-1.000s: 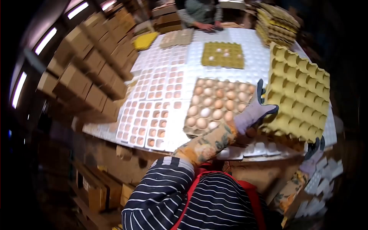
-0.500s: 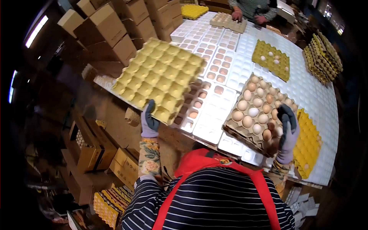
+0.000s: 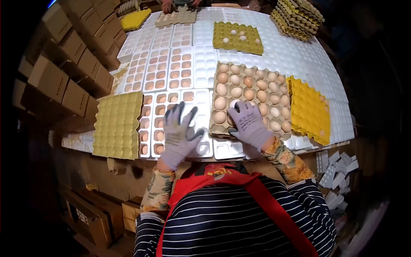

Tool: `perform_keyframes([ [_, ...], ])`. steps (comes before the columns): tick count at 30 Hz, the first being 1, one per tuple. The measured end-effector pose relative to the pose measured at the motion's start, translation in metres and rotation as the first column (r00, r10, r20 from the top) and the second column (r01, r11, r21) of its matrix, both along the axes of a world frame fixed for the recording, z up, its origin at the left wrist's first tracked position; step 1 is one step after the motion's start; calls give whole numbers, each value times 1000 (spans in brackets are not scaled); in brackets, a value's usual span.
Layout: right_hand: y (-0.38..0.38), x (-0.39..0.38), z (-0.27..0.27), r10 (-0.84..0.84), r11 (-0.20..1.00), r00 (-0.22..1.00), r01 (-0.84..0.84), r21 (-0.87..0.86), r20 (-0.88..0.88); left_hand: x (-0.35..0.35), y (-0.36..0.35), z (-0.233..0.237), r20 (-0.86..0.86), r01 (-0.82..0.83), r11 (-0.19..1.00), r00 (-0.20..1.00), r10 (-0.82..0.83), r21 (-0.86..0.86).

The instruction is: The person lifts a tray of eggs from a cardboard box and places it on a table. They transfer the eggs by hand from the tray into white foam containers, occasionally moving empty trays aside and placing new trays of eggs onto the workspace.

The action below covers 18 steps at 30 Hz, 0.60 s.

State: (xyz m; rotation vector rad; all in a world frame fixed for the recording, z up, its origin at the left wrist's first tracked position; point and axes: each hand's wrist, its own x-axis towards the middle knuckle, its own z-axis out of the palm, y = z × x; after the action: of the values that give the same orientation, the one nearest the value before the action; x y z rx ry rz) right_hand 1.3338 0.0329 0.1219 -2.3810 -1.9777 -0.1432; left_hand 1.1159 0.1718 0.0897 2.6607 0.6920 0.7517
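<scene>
My left hand (image 3: pixel 180 135), in a grey glove with dark fingertips, is open with its fingers spread over a white foam tray (image 3: pixel 207 96). It holds nothing. My right hand (image 3: pixel 251 126) reaches down into a pulp tray (image 3: pixel 220 129) filled with brown and pale eggs (image 3: pixel 249 94). Its fingers and thumb curl around an egg at the near left of that tray, mostly hidden under the glove. Left of my left hand, foam cells hold eggs (image 3: pixel 160 136). An empty yellowish pulp tray (image 3: pixel 116 124) lies at the table's left edge.
A bright yellow tray (image 3: pixel 310 109) lies to the right. Farther back are an olive tray (image 3: pixel 227 32) with several eggs and a tall stack of trays (image 3: pixel 297 19). Cardboard boxes (image 3: pixel 64 81) are piled left. Another person's hands (image 3: pixel 167 6) work at the far edge.
The yellowish tray my left hand held is now released at the left. My left hand has moved over the foam tray, and my right hand from the egg tray's right side to its near left.
</scene>
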Motion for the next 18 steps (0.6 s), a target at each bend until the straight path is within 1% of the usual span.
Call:
perform_keyframes([
  [1,2,1,-6,-25,1000,1000,25,8,3,20,-3,3,-102,48,996,994,-40,78],
  [3,2,3,-10,-9,1000,998,11,29,-56,47,-3,3,-146,125,991,982,-117,52],
  [4,-1,7,-9,-23,999,992,29,45,-126,55,-2,4,-294,178,982,943,-154,57],
  [5,-4,11,-3,-39,998,992,45,48,-123,63,0,0,-295,239,966,934,-201,96],
  [6,-8,18,2,31,979,850,81,189,-526,66,2,-3,-225,261,962,945,-237,83],
  [7,-13,25,5,162,937,557,171,304,-815,67,4,-4,-153,284,956,950,-271,71],
  [8,-16,35,-7,267,874,224,354,334,-937,69,7,-6,-151,291,954,949,-277,75],
  [9,-20,50,-11,355,839,-125,479,257,-926,69,12,-11,-132,305,952,943,-304,-10],
  [10,-23,66,-14,363,849,-270,491,197,-892,71,15,-15,-112,319,943,938,-329,-94],
  [11,-21,79,-15,367,859,-408,493,137,-836,74,19,-16,-117,330,940,933,-339,-92],
  [12,-4,84,-9,174,843,-36,521,130,-984,77,21,-17,-36,334,935,940,-341,-121],
  [13,4,85,-2,-6,923,415,353,155,-910,80,23,-18,45,341,928,940,-338,-151],
  [14,11,72,12,-82,953,738,254,164,-670,80,24,-16,54,299,936,954,-294,-187],
  [15,20,57,20,-116,979,942,162,125,-317,81,25,-10,50,309,933,951,-305,-185],
  [17,41,39,8,-136,986,990,132,-103,-28,84,27,6,-46,436,899,898,-437,-43],
  [18,49,33,-11,-185,978,978,192,-77,92,87,24,11,-57,427,904,903,-426,-3],
])
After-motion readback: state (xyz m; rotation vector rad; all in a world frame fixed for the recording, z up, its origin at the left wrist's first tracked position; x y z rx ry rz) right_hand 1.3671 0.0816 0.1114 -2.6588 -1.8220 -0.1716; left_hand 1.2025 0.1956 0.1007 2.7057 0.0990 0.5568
